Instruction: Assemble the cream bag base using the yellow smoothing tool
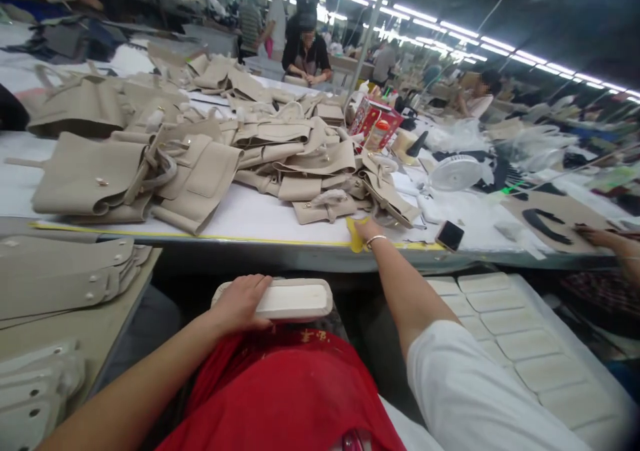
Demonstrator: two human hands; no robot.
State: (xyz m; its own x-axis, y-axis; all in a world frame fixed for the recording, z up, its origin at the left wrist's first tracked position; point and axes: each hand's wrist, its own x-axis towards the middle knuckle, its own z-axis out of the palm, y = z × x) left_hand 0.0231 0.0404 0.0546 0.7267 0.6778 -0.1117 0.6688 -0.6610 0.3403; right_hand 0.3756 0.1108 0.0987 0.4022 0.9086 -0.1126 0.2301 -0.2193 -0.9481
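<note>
My left hand (243, 304) is wrapped over one end of a long, cream-white piece with rounded ends and a raised rim (297, 299), held at my lap above the red apron (300, 397). Reaching forward, my right hand (369, 229) pinches a small, thin yellow piece (355, 235) at the table's front edge. Just beyond it lie beige bag parts (325, 207) with a wrapped handle. A phone (450, 235) rests on the table to the right of that hand.
Beige bags (95, 174) are heaped across the white table (260, 217). Flat strap pieces (65, 271) lie on a left-hand surface. Rows of cream pieces (530, 331) fill a board at the right. A red box (375, 121) stands farther back. A co-worker's hand (600, 236) is at far right.
</note>
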